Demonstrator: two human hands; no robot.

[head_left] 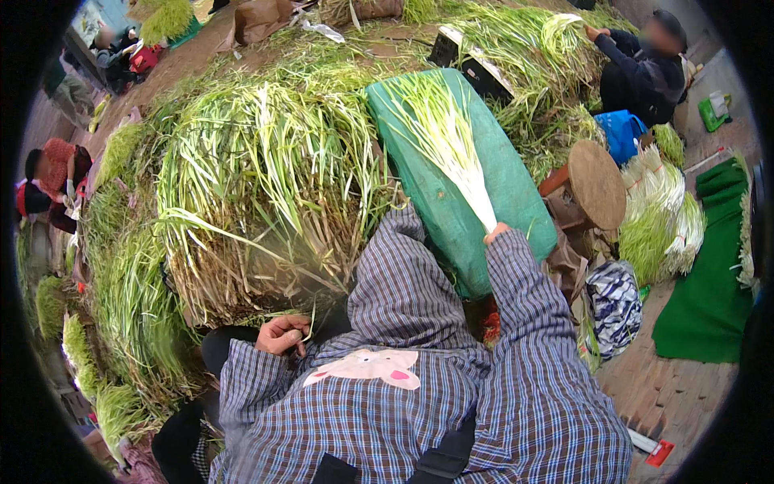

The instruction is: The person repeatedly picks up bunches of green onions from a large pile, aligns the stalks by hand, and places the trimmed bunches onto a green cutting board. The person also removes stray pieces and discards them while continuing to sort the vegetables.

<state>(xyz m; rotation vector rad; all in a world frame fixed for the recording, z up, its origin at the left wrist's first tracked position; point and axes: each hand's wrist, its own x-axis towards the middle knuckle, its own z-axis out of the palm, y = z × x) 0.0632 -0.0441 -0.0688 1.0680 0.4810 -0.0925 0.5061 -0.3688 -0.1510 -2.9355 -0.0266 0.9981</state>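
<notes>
My right hand (497, 233) grips the white stem ends of a bunch of chive-like greens (450, 145). The green leaves fan out away from me over a green woven-plastic-covered pad (514, 175). Low in front of my body, my left hand (281, 334) has its fingers curled, with a thin green leaf (312, 319) at the fingertips. Just beyond it rises a big heap of untrimmed greens (266, 181), with brown, soiled stem ends facing me. The right sleeve hides part of the right hand.
At right are a round wooden stool (597, 184), bundles of cleaned white-stemmed greens (656, 206), a striped bag (614, 308) and a green cloth (704, 290). A person (647, 66) handles greens at upper right. Other people sit at left. More greens (133, 302) lie along my left.
</notes>
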